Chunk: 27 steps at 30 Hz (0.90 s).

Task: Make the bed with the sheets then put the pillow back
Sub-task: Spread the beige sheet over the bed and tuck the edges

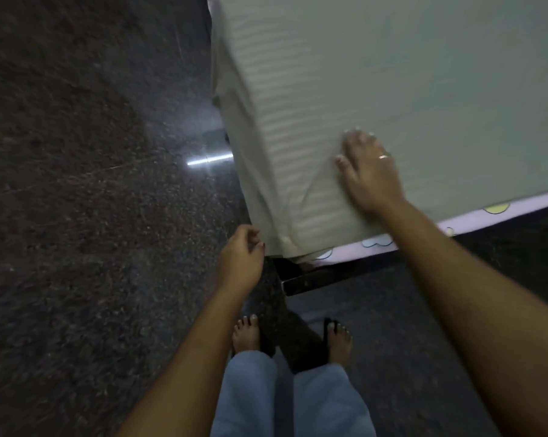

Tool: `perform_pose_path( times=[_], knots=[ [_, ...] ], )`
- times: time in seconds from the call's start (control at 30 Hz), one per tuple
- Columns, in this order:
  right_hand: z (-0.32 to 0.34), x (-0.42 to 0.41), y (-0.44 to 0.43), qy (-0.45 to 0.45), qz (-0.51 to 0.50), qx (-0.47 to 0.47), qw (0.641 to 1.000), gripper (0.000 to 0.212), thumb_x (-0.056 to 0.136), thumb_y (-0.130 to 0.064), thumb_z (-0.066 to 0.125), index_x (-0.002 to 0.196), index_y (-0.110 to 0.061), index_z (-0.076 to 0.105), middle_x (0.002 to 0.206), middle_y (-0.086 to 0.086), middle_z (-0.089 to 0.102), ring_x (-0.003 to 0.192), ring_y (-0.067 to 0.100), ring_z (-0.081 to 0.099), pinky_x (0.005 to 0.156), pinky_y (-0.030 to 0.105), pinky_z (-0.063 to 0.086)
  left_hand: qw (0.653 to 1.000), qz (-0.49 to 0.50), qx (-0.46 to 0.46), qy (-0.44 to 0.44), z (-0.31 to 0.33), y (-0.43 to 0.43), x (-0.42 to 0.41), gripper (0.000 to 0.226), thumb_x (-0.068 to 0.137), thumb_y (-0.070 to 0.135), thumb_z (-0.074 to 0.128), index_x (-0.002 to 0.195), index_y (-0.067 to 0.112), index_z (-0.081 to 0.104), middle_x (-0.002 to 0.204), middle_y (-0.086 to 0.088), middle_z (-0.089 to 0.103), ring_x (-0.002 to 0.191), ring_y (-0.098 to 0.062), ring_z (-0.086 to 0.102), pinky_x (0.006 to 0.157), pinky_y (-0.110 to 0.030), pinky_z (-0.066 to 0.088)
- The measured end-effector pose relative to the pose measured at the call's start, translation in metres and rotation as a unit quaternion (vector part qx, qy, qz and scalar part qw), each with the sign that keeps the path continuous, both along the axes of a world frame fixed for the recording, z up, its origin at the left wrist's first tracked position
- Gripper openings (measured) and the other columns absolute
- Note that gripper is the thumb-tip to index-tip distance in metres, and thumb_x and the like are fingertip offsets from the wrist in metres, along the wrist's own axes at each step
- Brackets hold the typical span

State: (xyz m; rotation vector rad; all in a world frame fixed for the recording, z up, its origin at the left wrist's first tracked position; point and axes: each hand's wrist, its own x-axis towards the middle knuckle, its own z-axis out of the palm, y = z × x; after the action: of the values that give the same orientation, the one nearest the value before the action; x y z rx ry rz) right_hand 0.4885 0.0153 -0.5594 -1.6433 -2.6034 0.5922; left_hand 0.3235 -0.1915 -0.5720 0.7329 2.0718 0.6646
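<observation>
A pale grey-white sheet [408,89] covers the bed, with a ribbed band along its near left edge and a flap hanging down the left side. My right hand [368,171] lies flat on the sheet near the bed's corner, fingers spread, a ring on one finger. My left hand [242,257] hovers beside the hanging corner of the sheet with curled fingers; whether it pinches the cloth I cannot tell. Below the sheet's front edge a pink patterned mattress cover [379,244] shows. No pillow is in view.
A dark bed frame rail [329,275] sticks out under the corner. Dark speckled stone floor [77,184] spreads to the left with a bright light reflection [209,159]. My feet in black sandals [337,339] stand just before the corner.
</observation>
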Motion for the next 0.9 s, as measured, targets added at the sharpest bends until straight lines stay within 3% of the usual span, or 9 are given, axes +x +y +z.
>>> perform_pose_path(
  times=[0.13, 0.23, 0.3, 0.4, 0.5, 0.6, 0.67, 0.83, 0.9],
  knots=[
    [-0.019, -0.023, -0.031, -0.145, 0.025, 0.02, 0.989, 0.067, 0.094, -0.058, 0.016, 0.153, -0.028, 0.008, 0.161, 0.005, 0.009, 0.146, 0.033, 0.01, 0.115, 0.054, 0.01, 0.997, 0.049, -0.006, -0.052, -0.006, 0.021, -0.01, 0.017, 0.088, 0.012, 0.06, 0.105, 0.013, 0.058, 0.099, -0.006, 0.063, 0.091, -0.021, 0.059, 0.078, -0.029, 0.047],
    [-0.019, -0.058, -0.085, -0.133, 0.139, 0.051, 0.98, 0.067, 0.086, -0.059, 0.03, 0.147, -0.03, 0.034, 0.157, 0.006, 0.024, 0.144, 0.035, 0.021, 0.112, 0.057, 0.016, 0.993, 0.082, -0.001, -0.091, -0.005, 0.031, -0.022, 0.015, 0.085, 0.011, 0.062, 0.096, 0.019, 0.056, 0.094, -0.007, 0.063, 0.096, -0.028, 0.061, 0.086, -0.038, 0.051],
    [-0.017, -0.063, -0.098, -0.127, 0.254, 0.065, 0.957, 0.054, 0.076, -0.055, 0.047, 0.122, -0.031, 0.063, 0.143, 0.006, 0.049, 0.137, 0.035, 0.037, 0.108, 0.059, 0.025, 0.992, 0.085, 0.001, -0.098, -0.002, 0.035, -0.03, 0.016, 0.085, 0.008, 0.062, 0.096, 0.018, 0.056, 0.09, -0.006, 0.06, 0.095, -0.03, 0.061, 0.086, -0.036, 0.049],
    [-0.009, -0.063, -0.075, -0.053, 0.397, 0.057, 0.914, 0.048, 0.073, -0.043, 0.061, 0.117, -0.025, 0.067, 0.125, 0.001, 0.064, 0.124, 0.027, 0.054, 0.104, 0.05, 0.037, 0.989, 0.094, 0.021, -0.112, 0.0, 0.043, -0.045, 0.015, 0.087, 0.004, 0.06, 0.095, 0.015, 0.055, 0.08, -0.001, 0.057, 0.084, -0.024, 0.057, 0.075, -0.027, 0.046],
    [-0.002, -0.062, -0.033, 0.031, 0.169, 0.055, 0.984, 0.057, 0.088, -0.043, 0.041, 0.137, -0.014, 0.051, 0.142, 0.013, 0.048, 0.13, 0.033, 0.045, 0.108, 0.043, 0.037, 0.986, 0.104, 0.016, -0.127, -0.007, 0.051, -0.051, 0.013, 0.088, 0.006, 0.06, 0.091, 0.017, 0.054, 0.075, 0.005, 0.055, 0.078, -0.014, 0.053, 0.064, -0.021, 0.042],
    [-0.011, -0.066, -0.021, -0.073, -0.062, 0.05, 0.994, 0.07, 0.089, -0.054, 0.019, 0.149, -0.02, 0.029, 0.155, 0.013, 0.028, 0.141, 0.036, 0.026, 0.115, 0.049, 0.021, 0.985, 0.111, 0.0, -0.133, -0.016, 0.065, -0.052, 0.016, 0.086, 0.006, 0.061, 0.085, 0.021, 0.055, 0.079, 0.002, 0.059, 0.082, -0.018, 0.057, 0.077, -0.029, 0.047],
    [-0.018, -0.093, -0.043, -0.099, -0.033, 0.028, 0.994, 0.068, 0.088, -0.052, 0.023, 0.148, -0.022, 0.03, 0.154, 0.014, 0.03, 0.14, 0.039, 0.028, 0.112, 0.054, 0.02, 0.984, 0.121, -0.007, -0.129, -0.015, 0.08, -0.056, 0.018, 0.085, 0.005, 0.06, 0.085, 0.022, 0.053, 0.084, -0.003, 0.06, 0.086, -0.023, 0.059, 0.083, -0.036, 0.048],
    [0.004, -0.13, -0.055, -0.054, 0.275, -0.11, 0.954, 0.084, 0.073, -0.053, 0.015, 0.142, -0.013, 0.043, 0.145, 0.01, 0.046, 0.138, 0.026, 0.037, 0.118, 0.045, 0.0, 0.986, 0.149, -0.031, -0.072, -0.006, 0.121, -0.065, 0.011, 0.086, 0.015, 0.063, 0.095, 0.019, 0.058, 0.108, -0.016, 0.061, 0.102, -0.034, 0.059, 0.092, -0.042, 0.049],
    [0.01, -0.117, -0.022, 0.039, 0.22, -0.061, 0.973, 0.066, 0.083, -0.044, 0.031, 0.136, -0.009, 0.051, 0.14, 0.013, 0.051, 0.133, 0.03, 0.045, 0.115, 0.038, 0.021, 0.99, 0.139, -0.016, -0.031, 0.004, 0.144, -0.079, 0.02, 0.086, 0.016, 0.064, 0.105, 0.011, 0.061, 0.109, -0.018, 0.061, 0.101, -0.034, 0.058, 0.091, -0.041, 0.048]
  ],
)
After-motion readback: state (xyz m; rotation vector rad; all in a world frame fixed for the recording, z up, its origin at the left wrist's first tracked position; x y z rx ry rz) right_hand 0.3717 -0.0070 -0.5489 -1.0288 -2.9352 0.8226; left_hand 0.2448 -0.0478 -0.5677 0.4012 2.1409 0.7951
